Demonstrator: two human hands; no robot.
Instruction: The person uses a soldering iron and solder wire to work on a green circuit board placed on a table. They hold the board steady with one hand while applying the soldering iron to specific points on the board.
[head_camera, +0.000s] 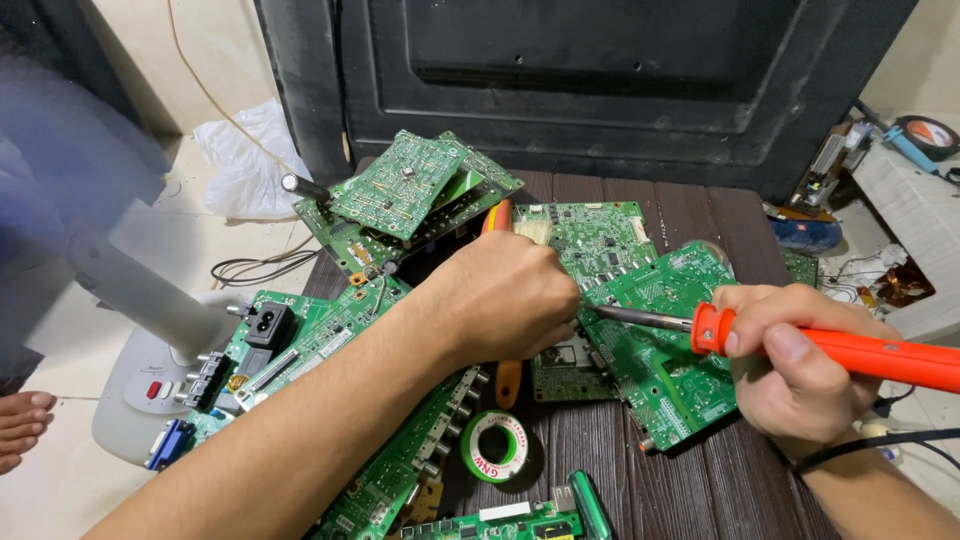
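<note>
Right hand (800, 375) grip is closing on one orange-handled soldering iron (800, 345), its metal tip pointing left onto a green circuit board (660, 330). Left hand (505, 295) is lying fisted, knuckles up, at that tip; what its grip is grasping, I cannot tell. At least seven boards are piling on the dark wooden counter (690, 480), plus one solder spool (496, 446).

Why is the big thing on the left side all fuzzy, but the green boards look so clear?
In the head view, the bluish shape at the left edge is smeared and blurred, while the green boards, the left hand and the right hand with the orange soldering iron look sharp; the light is soft and even, with faint shadows.
</note>
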